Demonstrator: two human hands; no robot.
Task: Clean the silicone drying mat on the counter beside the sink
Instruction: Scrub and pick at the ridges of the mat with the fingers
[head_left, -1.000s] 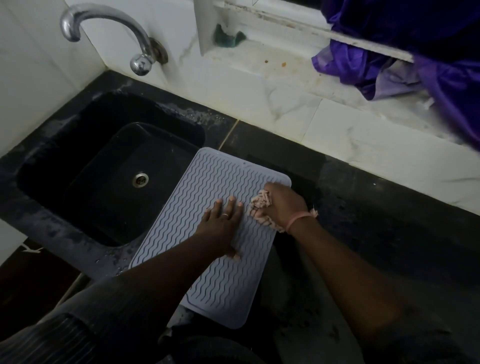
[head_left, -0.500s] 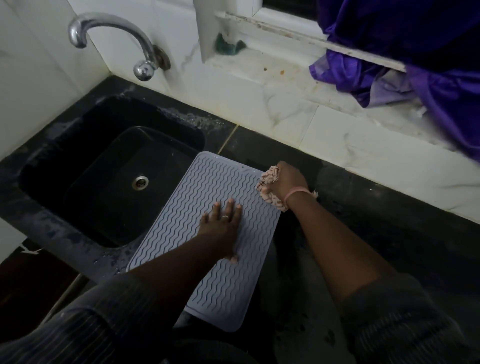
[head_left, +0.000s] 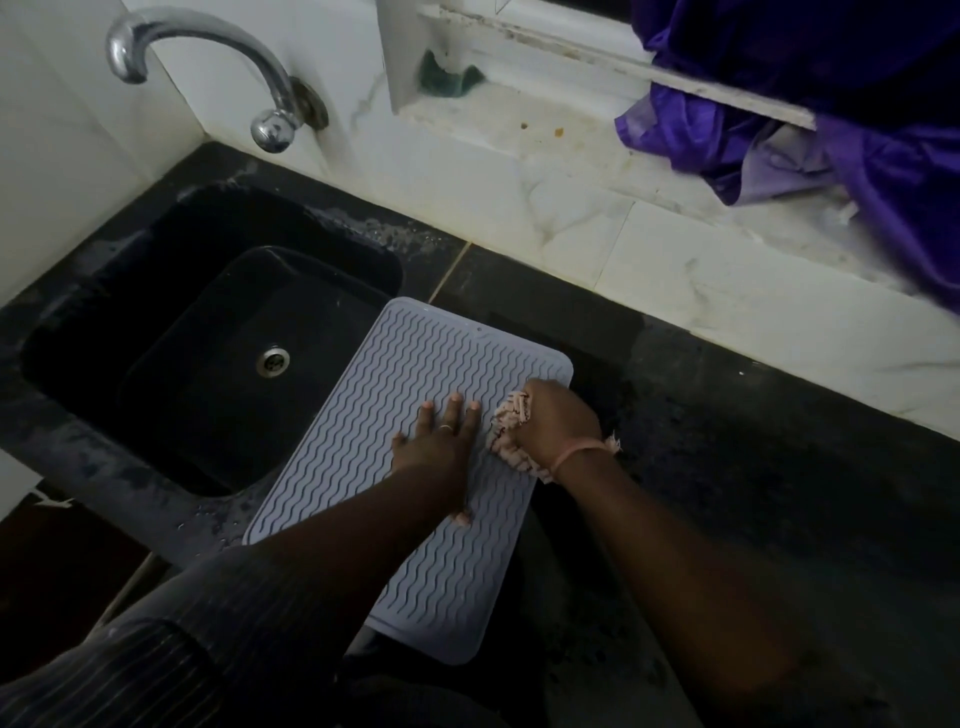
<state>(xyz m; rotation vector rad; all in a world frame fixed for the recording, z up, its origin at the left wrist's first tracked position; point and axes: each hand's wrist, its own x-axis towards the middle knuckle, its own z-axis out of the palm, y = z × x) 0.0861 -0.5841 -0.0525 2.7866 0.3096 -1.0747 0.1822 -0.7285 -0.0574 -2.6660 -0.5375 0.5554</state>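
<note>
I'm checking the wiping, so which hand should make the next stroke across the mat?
Probably the right hand: it grips the cloth at the mat's right edge. The left hand presses flat, steadying it.

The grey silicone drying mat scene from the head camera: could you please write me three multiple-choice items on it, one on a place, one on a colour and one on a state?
1. Where does the grey wavy-ribbed silicone drying mat lie?
A. inside the sink
B. on the black counter beside the black sink
C. on the window sill

2. What colour is the draped cloth at the window?
A. purple
B. yellow
C. white

3. What is the left hand doing?
A. gripping the tap
B. holding a rag
C. pressing flat on the mat

Key: 1 B, the mat lies on the counter right of the basin; 2 A, the fabric is purple; 3 C, its fingers are straight, while the right hand grips the pinkish rag.
</note>
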